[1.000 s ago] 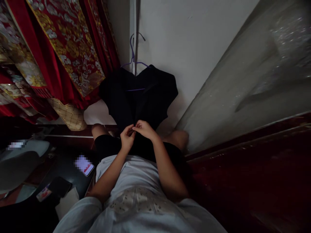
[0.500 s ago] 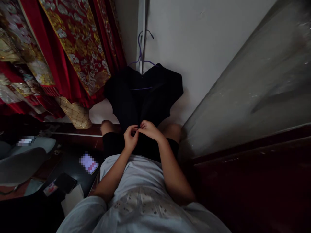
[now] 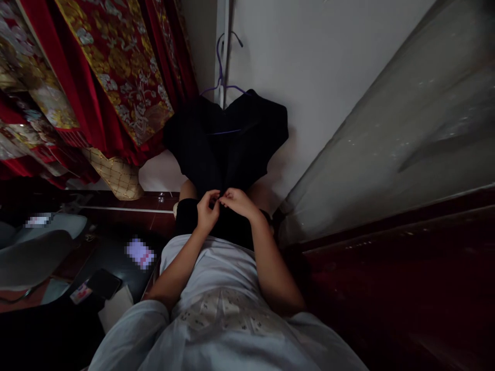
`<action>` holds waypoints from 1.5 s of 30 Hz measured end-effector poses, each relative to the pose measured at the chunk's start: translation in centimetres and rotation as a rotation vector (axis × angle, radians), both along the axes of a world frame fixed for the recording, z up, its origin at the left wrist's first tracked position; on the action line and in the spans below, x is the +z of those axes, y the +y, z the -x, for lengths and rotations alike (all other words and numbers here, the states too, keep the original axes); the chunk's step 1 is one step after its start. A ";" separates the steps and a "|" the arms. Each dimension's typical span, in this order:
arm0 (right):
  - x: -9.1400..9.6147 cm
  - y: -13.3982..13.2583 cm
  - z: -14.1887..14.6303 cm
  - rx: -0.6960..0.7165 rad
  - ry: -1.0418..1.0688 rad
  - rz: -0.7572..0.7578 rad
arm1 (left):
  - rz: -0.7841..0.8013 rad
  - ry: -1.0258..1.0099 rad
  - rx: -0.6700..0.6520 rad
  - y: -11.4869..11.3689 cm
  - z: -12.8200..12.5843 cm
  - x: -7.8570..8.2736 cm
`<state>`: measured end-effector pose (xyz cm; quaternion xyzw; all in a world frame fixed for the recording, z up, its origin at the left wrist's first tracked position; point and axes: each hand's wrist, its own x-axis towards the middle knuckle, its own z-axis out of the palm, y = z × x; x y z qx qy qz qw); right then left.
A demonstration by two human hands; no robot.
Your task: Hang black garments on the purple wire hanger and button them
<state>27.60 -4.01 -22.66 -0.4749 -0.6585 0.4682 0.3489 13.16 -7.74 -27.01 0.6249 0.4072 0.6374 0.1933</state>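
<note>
A black short-sleeved garment (image 3: 251,139) hangs from a purple hanger (image 3: 220,67) in front of me, its front opening running down to my hands. At the lower end of that opening my left hand (image 3: 209,208) has its thumb and fingertips bent together at the cloth. Beside it my right hand (image 3: 236,202) pinches the dark front edge, its fingertips almost touching those of the left. Both hands are closed on the garment's edge. Any small fastener between the fingertips is too dark to make out.
Red embroidered costumes (image 3: 124,67) hang at upper left. Below them stand a grey chair (image 3: 36,260) and a black surface with a lit phone (image 3: 139,253), a dark phone (image 3: 103,284) and white paper (image 3: 116,309). A white wall (image 3: 309,62) rises ahead; a grey panel (image 3: 406,134) stands right.
The view has shifted slightly, so the garment and hanger appear a little higher. My knees have drawn closer together. Both hands stay at the garment's edge, with small finger movements.
</note>
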 end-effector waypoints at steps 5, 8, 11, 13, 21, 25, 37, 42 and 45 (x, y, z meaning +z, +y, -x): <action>-0.4 0.1 -0.1 0.039 0.028 -0.047 | 0.019 -0.007 0.006 -0.3 0.0 -0.2; -0.4 -0.2 -0.2 0.089 0.041 0.005 | 0.038 -0.014 0.012 -0.3 0.1 -0.6; 0.0 -0.7 -0.3 0.114 0.065 0.040 | 0.027 -0.015 0.012 -0.3 0.3 -0.7; 0.5 -0.9 -0.4 0.122 0.107 0.061 | 0.010 -0.011 0.014 -0.3 0.4 -0.6; 2.0 -1.4 -0.1 -0.100 0.403 0.282 | 0.071 0.043 0.018 -0.6 0.1 0.4; 2.6 -2.1 0.3 -0.209 0.613 0.346 | 0.092 0.071 -0.030 -0.4 0.0 0.2; 20.9 5.9 1.9 -0.259 0.981 0.088 | 0.135 0.322 -0.105 0.5 -0.3 1.5; 21.5 5.6 2.0 -0.199 0.814 -0.035 | -0.025 0.447 -0.153 2.4 1.4 3.6; 20.8 4.8 1.8 -0.189 0.749 -0.092 | -0.152 0.410 -0.141 4.9 2.1 8.7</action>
